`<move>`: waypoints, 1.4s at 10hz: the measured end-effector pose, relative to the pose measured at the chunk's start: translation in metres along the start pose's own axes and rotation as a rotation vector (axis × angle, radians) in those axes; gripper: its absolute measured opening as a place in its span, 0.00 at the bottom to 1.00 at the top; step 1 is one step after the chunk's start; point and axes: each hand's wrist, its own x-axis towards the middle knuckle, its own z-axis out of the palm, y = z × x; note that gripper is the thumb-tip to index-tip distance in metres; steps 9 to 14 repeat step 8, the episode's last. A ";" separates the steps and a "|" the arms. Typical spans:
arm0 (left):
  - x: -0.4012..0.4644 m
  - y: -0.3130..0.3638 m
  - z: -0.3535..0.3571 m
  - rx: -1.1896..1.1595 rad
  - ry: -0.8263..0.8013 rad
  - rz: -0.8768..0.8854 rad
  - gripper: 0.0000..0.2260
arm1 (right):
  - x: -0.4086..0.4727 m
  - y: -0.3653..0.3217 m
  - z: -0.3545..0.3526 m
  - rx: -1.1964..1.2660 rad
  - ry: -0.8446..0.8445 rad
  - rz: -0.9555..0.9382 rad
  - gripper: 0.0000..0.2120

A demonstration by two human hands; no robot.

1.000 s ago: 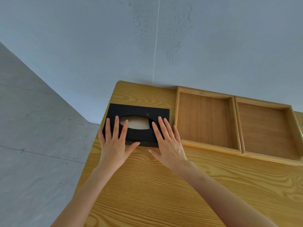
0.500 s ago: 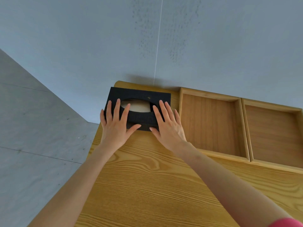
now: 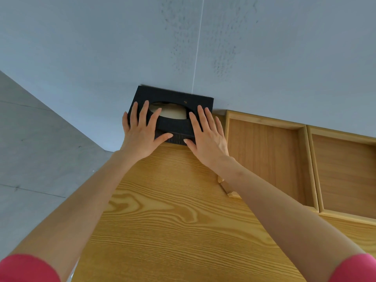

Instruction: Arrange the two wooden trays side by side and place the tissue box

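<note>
A black tissue box [image 3: 177, 96] with an oval opening sits at the table's far left corner, its back against the wall. My left hand [image 3: 140, 133] and my right hand [image 3: 207, 135] both lie on its top with fingers spread, thumbs pressed on its near side. Right of the box, two shallow wooden trays stand side by side along the wall: the left tray [image 3: 268, 155] and the right tray [image 3: 345, 171], their rims touching. My right forearm hides the left tray's near left corner.
The wooden table [image 3: 173, 210] ends at its left edge just beside the box, with grey floor [image 3: 40, 149] below. A pale wall [image 3: 203, 47] runs directly behind the box and trays.
Both hands have slid the tissue box away from me across the table until it meets the wall. The trays have stayed in place.
</note>
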 end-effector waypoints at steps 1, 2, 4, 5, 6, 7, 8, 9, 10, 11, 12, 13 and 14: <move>0.001 -0.002 0.000 0.012 0.013 0.015 0.34 | 0.001 0.000 0.001 0.013 0.009 -0.001 0.33; 0.001 -0.001 -0.002 0.014 -0.018 0.011 0.34 | 0.001 0.000 0.001 0.009 0.003 0.000 0.33; 0.002 0.000 -0.006 0.022 -0.054 0.000 0.34 | 0.002 -0.001 0.001 0.011 -0.005 0.009 0.33; 0.000 0.002 -0.009 0.033 -0.079 -0.006 0.34 | 0.001 -0.002 -0.004 0.024 -0.051 0.019 0.34; -0.001 0.004 -0.013 0.030 -0.114 -0.025 0.35 | 0.001 -0.002 -0.009 0.038 -0.092 0.017 0.35; -0.001 0.011 -0.025 0.019 -0.140 -0.043 0.35 | -0.002 -0.002 -0.019 0.056 -0.144 0.019 0.35; -0.004 0.021 -0.032 0.015 -0.139 -0.014 0.35 | -0.009 -0.001 -0.024 0.048 -0.168 0.026 0.35; -0.004 0.021 -0.032 0.015 -0.139 -0.014 0.35 | -0.009 -0.001 -0.024 0.048 -0.168 0.026 0.35; -0.004 0.021 -0.032 0.015 -0.139 -0.014 0.35 | -0.009 -0.001 -0.024 0.048 -0.168 0.026 0.35; -0.004 0.021 -0.032 0.015 -0.139 -0.014 0.35 | -0.009 -0.001 -0.024 0.048 -0.168 0.026 0.35; -0.004 0.021 -0.032 0.015 -0.139 -0.014 0.35 | -0.009 -0.001 -0.024 0.048 -0.168 0.026 0.35; -0.004 0.021 -0.032 0.015 -0.139 -0.014 0.35 | -0.009 -0.001 -0.024 0.048 -0.168 0.026 0.35; -0.004 0.021 -0.032 0.015 -0.139 -0.014 0.35 | -0.009 -0.001 -0.024 0.048 -0.168 0.026 0.35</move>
